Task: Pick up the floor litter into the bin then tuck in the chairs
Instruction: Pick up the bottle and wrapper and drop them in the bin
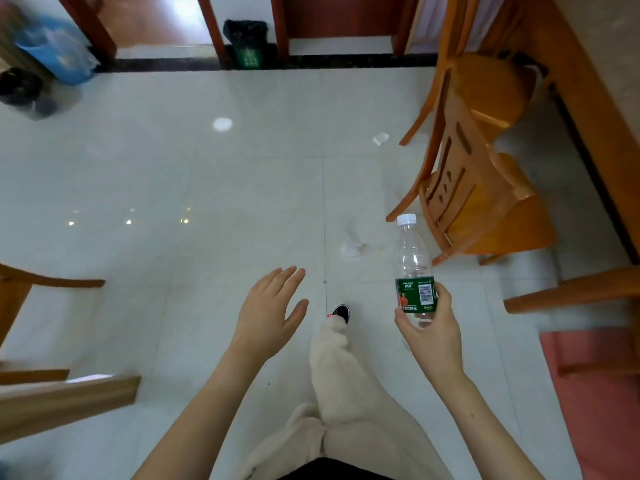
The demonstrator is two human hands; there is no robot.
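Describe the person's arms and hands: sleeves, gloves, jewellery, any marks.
The left hand and the right hand are bare: no gloves, rings, watch or wristbands show. The left forearm and the right forearm are bare too, with no sleeve in view down to the picture's lower edge. The right forearm carries one small mole. No other markings show.

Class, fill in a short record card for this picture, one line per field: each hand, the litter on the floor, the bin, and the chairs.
right hand: grips a clear plastic bottle around its green label, cap up
left hand: open, fingers straight, holding nothing
floor litter: crumpled white tissue by the nearer chair; small white scrap beyond it
bin: green, black liner, at the far wall
chairs: nearer chair and farther chair stand beside the table, seats in full view, not tucked in
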